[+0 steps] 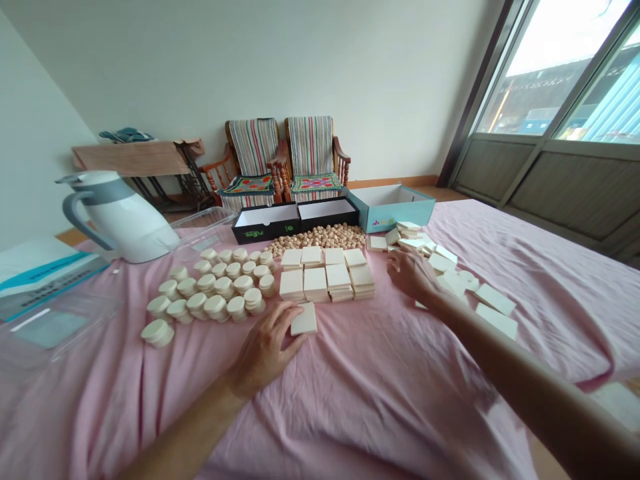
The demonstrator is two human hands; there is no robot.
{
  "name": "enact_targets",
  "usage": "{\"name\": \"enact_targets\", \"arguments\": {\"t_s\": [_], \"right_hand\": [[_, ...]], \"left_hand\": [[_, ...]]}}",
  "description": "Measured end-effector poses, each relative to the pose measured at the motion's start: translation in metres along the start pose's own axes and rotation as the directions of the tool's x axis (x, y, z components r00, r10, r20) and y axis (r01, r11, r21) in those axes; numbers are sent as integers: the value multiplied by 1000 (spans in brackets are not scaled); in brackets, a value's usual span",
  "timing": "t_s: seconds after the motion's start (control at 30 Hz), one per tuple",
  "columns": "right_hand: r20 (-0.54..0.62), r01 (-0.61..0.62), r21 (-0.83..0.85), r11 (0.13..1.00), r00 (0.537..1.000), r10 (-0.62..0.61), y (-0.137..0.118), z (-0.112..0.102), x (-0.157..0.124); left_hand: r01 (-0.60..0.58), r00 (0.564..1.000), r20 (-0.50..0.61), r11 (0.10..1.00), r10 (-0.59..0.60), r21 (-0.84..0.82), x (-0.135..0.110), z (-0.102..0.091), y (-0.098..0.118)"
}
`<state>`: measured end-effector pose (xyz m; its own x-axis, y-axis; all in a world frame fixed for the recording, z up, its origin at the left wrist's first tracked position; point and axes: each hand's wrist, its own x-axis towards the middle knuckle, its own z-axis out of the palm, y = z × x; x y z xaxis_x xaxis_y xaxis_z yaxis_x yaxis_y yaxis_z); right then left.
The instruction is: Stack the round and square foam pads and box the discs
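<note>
1. Left hand (266, 348), lower centre, grips a cream, square, wooden-looking tile (305, 320) at its left side; light, even pressure should keep it flat.
2. Right hand (414, 275), right of centre, curls beside scattered cream squares (495, 299); cannot tell whether it holds one.

1 pale square tile (304, 320) lies just before tile stacks (315, 283)

Cushioned wooden armchairs (313, 150) show this is a home.
</note>
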<state>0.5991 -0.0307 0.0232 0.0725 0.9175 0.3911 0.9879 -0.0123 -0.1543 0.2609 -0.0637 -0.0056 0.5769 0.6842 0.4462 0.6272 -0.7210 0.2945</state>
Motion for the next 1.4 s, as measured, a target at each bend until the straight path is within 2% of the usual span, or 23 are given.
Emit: {"name": "enact_targets", "arguments": {"t_s": [0.13,0.37,0.47,0.53,0.6,0.63,0.7,0.77,0.87,1.0,1.1,1.17,1.4], "right_hand": [[91,-64,-193,979,992,83,14,1,30],[94,-101,-248,963,987,128,17,22,47],[-4,-115,-242,963,993,118,14,14,42],[-128,-125,-220,968,987,99,5,1,33],[-245,-75,-161,984,969,33,-14,-15,18],[-291,-3,-112,994,956,-30,-26,-23,7],[-310,183,-1,983,935,-174,-54,-35,-16],[-275,326,95,941,917,-290,-83,-39,-39],[-185,467,164,869,880,-438,-119,-33,-63],[-107,597,106,795,802,-588,-146,-14,-72],[-81,650,38,759,759,-646,-156,-3,-69],[-63,651,16,759,758,-649,-159,3,-68],[-11,535,213,818,838,-545,-156,13,-69]], "left_hand": [[27,1000,-12,999,-27,-47,1,0,-1],[84,996,-7,993,-85,-79,-1,-7,5],[120,992,-25,991,-122,-62,-3,-6,5],[133,990,-35,990,-135,-56,-4,-4,3],[128,991,-33,990,-130,-59,-4,-2,1],[123,992,-30,990,-125,-65,-4,-1,0],[121,992,-15,989,-123,-83,-4,0,-1],[132,991,-4,986,-133,-105,-3,-1,0],[157,987,-5,978,-159,-139,-2,-2,1],[179,983,-7,960,-185,-217,-1,-4,1],[197,979,-3,941,-205,-275,-2,-4,-1],[205,977,0,932,-215,-300,-3,-3,-2],[206,976,-2,933,-216,-295,-2,-4,-2]]}}
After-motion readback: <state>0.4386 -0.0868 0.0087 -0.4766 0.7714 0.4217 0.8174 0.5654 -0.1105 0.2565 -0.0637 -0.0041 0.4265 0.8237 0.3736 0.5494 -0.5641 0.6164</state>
